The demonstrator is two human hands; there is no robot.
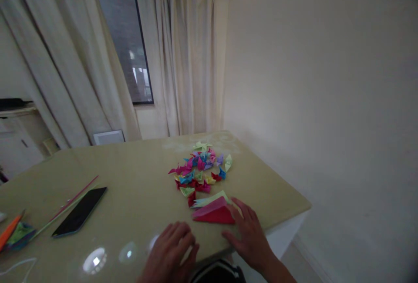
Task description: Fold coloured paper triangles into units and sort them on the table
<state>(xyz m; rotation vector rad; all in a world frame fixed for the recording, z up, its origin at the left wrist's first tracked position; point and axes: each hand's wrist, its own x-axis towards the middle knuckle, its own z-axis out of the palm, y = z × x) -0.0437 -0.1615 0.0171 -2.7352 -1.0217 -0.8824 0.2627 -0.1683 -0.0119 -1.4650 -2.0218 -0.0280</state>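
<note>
The table (137, 178) carries everything. Toward its far right corner lies a pile (199, 167) of small folded paper pieces in many colours. The right hand (250, 235) lies flat near the right end of the near edge. Its grip is wide, fingers spread, with the fingertips touching the sheets (212, 214), red over pale green, which lie just on the near side of the pile. The left hand (171, 248) rests at the near edge with its fingers curled down. Something pale shows under them, and I cannot tell whether its grip holds anything. A phone (80, 212) and thin sticks (73, 200) lie well apart, toward the left edge. To handle the sheets well, I judge light fingertip pressure best, sliding one sheet clear without nudging the pile.
</note>
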